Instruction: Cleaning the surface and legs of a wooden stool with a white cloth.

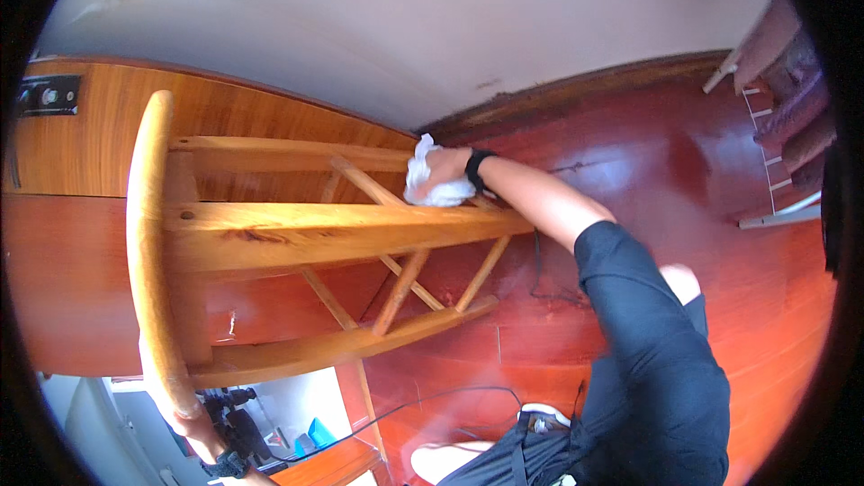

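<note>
A wooden stool [351, 236] lies tipped on its side, its seat [150, 229] at the left and its legs and crossed rungs pointing right. My left hand [185, 415], with a dark band at the wrist, grips the lower end of the seat's edge; its fingers are partly hidden. A crumpled white cloth [445, 194] is bunched under my right hand [442, 165], which presses it against the stool's far legs, close to their ends. A black band is on that wrist too.
A wooden cabinet panel [108, 142] with a metal lock plate [50, 95] stands behind the stool, beside a pale wall [432, 34]. A thin black cable [432, 395] crosses the reddish floor [648, 169]. At the right stands a white-framed rack [776, 221] with cloth items.
</note>
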Motion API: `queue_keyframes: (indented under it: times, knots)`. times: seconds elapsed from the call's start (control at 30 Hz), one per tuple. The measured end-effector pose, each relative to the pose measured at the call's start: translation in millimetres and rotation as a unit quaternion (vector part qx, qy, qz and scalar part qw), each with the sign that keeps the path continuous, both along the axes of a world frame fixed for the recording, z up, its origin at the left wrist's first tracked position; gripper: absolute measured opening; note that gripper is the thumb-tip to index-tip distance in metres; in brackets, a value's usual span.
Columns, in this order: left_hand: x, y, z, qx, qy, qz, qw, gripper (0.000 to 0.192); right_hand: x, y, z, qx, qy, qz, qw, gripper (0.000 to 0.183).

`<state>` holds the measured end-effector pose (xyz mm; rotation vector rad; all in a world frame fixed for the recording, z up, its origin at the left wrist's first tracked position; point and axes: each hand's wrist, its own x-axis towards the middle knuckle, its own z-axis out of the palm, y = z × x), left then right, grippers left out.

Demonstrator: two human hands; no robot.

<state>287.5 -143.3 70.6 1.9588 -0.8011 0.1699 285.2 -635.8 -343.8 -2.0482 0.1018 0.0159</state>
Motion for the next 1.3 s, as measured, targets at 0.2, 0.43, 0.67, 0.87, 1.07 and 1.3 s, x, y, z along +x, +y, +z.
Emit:
queue_keyframes:
  times: [0.2,0.43,0.67,0.87,1.07,1.3]
  knots:
    - [-8.6,2.9,5.4,0.000,0.009,-0.007,1.000,0.057,5.8,25.5,31.8,-0.099,0.109,-0.125,0.981,0.043]
    - [6.7,9.7,8.1,0.006,0.076,-0.195,0.978,0.057,-28.1,-1.3,8.6,-0.186,0.126,0.057,0.973,0.064]
    - [-6.0,1.6,-16.3,-0.007,0.019,-0.021,1.000,0.050,-52.0,-17.0,38.1,-0.089,0.310,0.216,0.922,0.071]
    - [-8.4,3.9,-15.2,-0.006,0.015,0.001,1.000,0.045,-12.7,-14.8,20.7,-0.178,0.157,0.064,0.969,0.071]
    - [-4.4,-5.7,-19.3,0.002,0.000,0.027,1.000,0.039,11.9,11.6,16.3,-0.133,0.007,-0.260,0.957,0.037]
    - [31.0,6.4,-22.9,0.031,-0.029,0.040,0.998,0.040,-32.7,4.9,31.9,-0.255,0.127,0.043,0.958,0.055]
